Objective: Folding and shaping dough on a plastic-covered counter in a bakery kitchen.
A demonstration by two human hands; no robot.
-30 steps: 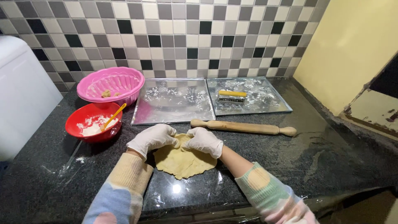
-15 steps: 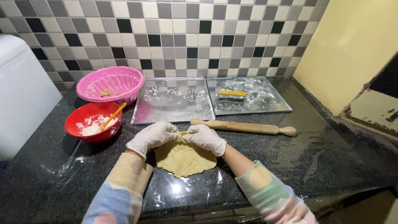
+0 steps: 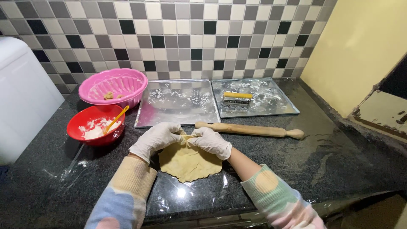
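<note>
A flat, uneven round of pale yellow dough (image 3: 188,163) lies on clear plastic film on the dark granite counter (image 3: 330,157). Both my hands wear white gloves. My left hand (image 3: 156,138) pinches the dough's far edge on the left. My right hand (image 3: 210,142) pinches the same far edge beside it, fingertips nearly touching the left hand's. The edge is lifted a little between them.
A wooden rolling pin (image 3: 250,129) lies just behind my hands. Two floured metal trays (image 3: 178,106) (image 3: 271,104) sit at the back, the right one with a yellow-handled cutter (image 3: 237,98). A red bowl (image 3: 96,125) of flour and a pink bowl (image 3: 112,87) stand left. A white appliance (image 3: 21,97) is at far left.
My hands have drawn closer together on the dough's far edge. The dough and the other things stay where they were.
</note>
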